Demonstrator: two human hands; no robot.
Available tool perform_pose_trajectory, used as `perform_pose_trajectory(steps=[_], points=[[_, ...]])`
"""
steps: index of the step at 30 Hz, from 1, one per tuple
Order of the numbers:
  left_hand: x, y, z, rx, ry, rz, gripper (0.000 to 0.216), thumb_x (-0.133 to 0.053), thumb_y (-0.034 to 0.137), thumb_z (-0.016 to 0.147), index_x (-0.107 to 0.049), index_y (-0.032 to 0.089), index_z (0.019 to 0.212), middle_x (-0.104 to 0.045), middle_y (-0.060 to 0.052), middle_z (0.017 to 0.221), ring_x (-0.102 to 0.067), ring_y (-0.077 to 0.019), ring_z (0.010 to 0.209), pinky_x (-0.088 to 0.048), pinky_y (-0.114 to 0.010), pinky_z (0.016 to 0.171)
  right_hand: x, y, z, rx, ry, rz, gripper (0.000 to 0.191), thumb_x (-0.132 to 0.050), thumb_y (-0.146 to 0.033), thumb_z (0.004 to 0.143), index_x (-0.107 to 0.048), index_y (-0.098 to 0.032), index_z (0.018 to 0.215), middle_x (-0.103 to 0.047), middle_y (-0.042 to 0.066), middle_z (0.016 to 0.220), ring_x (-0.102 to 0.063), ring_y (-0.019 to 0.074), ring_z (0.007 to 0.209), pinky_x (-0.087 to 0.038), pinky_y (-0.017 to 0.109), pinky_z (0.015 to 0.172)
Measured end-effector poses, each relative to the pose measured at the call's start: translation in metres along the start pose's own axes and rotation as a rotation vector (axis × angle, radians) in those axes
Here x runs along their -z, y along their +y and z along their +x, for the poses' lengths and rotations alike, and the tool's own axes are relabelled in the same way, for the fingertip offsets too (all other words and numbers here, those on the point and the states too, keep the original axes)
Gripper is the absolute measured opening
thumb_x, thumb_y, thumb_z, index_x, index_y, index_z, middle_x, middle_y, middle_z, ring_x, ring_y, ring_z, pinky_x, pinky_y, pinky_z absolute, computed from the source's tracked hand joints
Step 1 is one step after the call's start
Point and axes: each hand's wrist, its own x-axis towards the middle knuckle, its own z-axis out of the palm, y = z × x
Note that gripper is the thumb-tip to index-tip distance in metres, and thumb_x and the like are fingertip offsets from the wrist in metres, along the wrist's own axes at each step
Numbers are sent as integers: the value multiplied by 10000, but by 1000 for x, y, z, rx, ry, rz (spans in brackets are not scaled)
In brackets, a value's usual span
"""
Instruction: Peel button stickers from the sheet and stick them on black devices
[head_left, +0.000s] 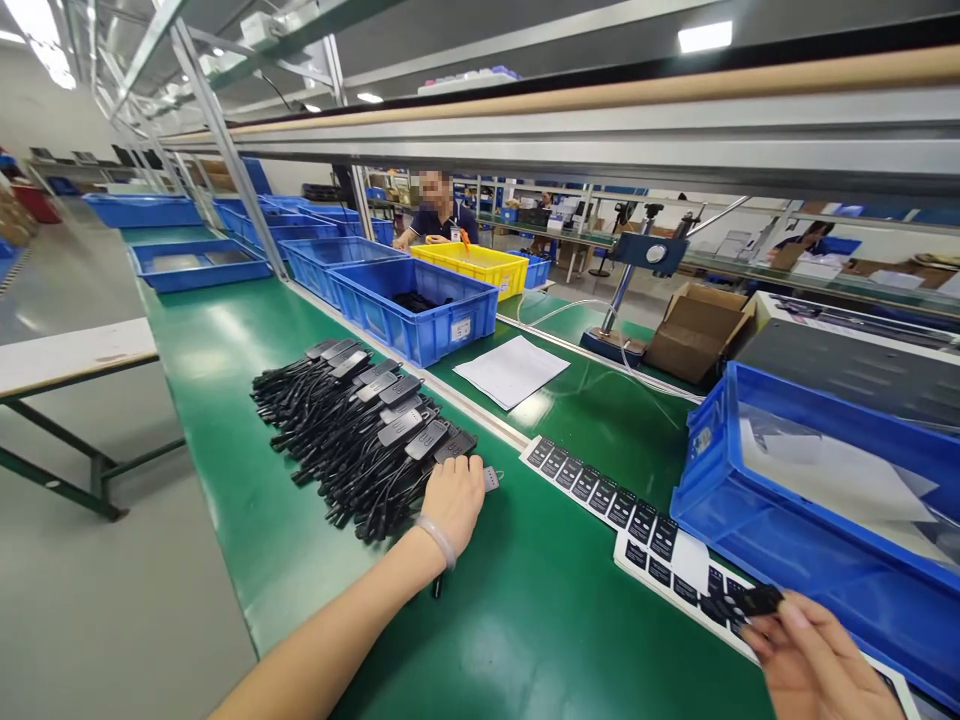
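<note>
In the head view, the left hand lay palm down on the near end of a row of black cable adapters on the green desk, its fingers curled over the nearest adapter. The right hand, at the near right corner, pinched a small black label between thumb and fingers, just above a white label sheet. A blue bin stood just right of the sheet. Farther away, another person stood behind a yellow bin.

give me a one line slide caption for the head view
Left hand rests on a row of black cabled adapters on the green bench while the right hand peels a black label from a sticker sheet.
</note>
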Motion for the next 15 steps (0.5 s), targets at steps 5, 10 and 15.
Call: perform_pose_trajectory(steps=[5, 10, 15], points=[[6, 15, -16, -142, 7, -609, 393, -548, 446, 863, -407, 196, 1132, -580, -55, 946, -605, -179, 716, -465, -293, 599, -65, -20, -36, -29, -257, 45, 258, -685, -491, 740, -600, -265, 831, -529, -13, 781, -495, 131, 667, -484, 236, 555], [-9, 47, -40, 13, -643, -1642, 490, -667, 458, 761, -440, 167, 1084, -459, 91, 567, -422, -59, 424, -352, -200, 444, -87, -9, -52, -107, -431, 38, 224, -636, -465, 806, -576, -253, 850, -475, -19, 715, -452, 119, 620, -447, 215, 527], [-19, 65, -54, 233, -979, -1960, 559, -808, 227, 613, -469, 159, 1051, -644, -42, 869, -660, -130, 671, -501, -266, 666, -92, 7, -52, -86, -464, -82, 191, -622, -417, 835, -561, -236, 825, -448, -39, 701, -438, 93, 566, -422, 202, 509]])
